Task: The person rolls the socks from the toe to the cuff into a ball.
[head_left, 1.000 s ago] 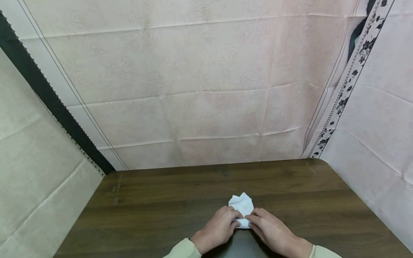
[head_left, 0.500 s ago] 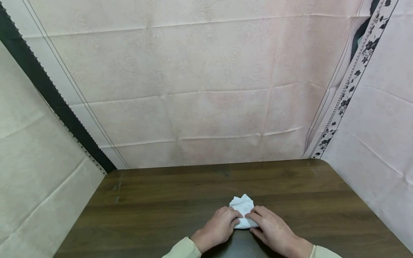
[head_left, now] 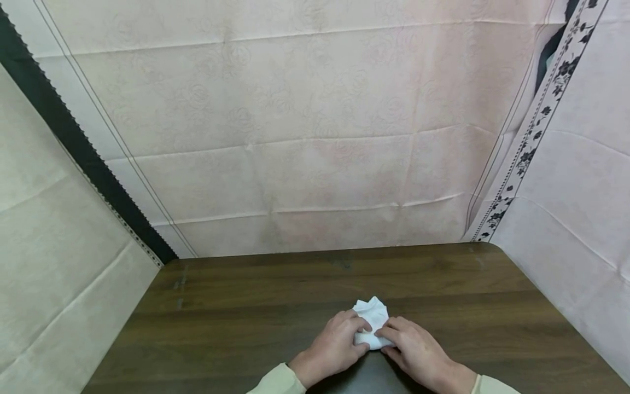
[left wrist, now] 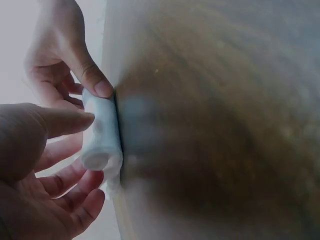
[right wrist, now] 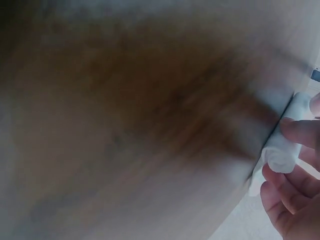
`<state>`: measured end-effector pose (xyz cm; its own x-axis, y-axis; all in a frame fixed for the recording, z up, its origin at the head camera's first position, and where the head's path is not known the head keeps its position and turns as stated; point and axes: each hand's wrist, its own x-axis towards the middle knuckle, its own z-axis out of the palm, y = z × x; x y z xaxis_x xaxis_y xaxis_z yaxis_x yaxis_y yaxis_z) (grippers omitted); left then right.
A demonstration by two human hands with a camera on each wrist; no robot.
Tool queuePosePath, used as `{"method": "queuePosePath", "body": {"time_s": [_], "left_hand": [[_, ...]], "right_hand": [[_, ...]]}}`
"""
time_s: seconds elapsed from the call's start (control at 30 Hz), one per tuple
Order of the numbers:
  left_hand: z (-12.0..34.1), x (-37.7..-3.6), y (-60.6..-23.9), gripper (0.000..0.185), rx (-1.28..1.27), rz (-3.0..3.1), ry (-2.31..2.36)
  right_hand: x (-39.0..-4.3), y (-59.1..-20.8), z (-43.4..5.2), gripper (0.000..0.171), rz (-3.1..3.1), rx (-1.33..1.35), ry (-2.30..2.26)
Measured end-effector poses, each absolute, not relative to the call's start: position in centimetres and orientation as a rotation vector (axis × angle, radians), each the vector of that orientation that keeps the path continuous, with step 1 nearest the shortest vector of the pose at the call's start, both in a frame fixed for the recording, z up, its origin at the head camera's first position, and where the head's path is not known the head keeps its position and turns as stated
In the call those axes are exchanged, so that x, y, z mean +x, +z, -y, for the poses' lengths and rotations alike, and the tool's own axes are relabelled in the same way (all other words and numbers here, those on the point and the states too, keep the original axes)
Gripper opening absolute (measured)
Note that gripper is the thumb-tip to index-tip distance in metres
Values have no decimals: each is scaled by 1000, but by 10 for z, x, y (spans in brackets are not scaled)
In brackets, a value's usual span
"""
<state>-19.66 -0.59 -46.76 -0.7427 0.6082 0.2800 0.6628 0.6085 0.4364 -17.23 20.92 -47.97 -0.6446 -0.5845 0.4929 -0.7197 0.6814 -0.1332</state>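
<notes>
Grip of the left hand (head_left: 334, 343): grasping, thumb and fingers about one end of a partly rolled white sheet (head_left: 372, 313). Grip of the right hand (head_left: 417, 351): grasping the other end in like manner. The sheet is on the desk (head_left: 236, 317), between the hands; its rolled edge faces the person, its loose flat part extends toward the far side. Both wrists are in pale sleeves (head_left: 281, 380). Desk surface: brown, wood-grained. Beyond its far edge hangs a creased pale fabric (head_left: 315, 142), with a dark band (head_left: 83, 145) at left and a floral border (head_left: 534, 137) at right
</notes>
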Motion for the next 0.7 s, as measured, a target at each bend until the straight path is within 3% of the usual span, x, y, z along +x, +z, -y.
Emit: {"method": "queuePosePath", "body": {"time_s": [0.33, 0.7], "left_hand": [[4, -194, -466, 26, -1128, 2730, -697], [6, -197, -464, 27, -1154, 2811, -763]], "right_hand": [[-172, -480, -210, 31, 2508, 1018, 437], [-172, -473, -209, 21, 2632, 1011, 453]]}}
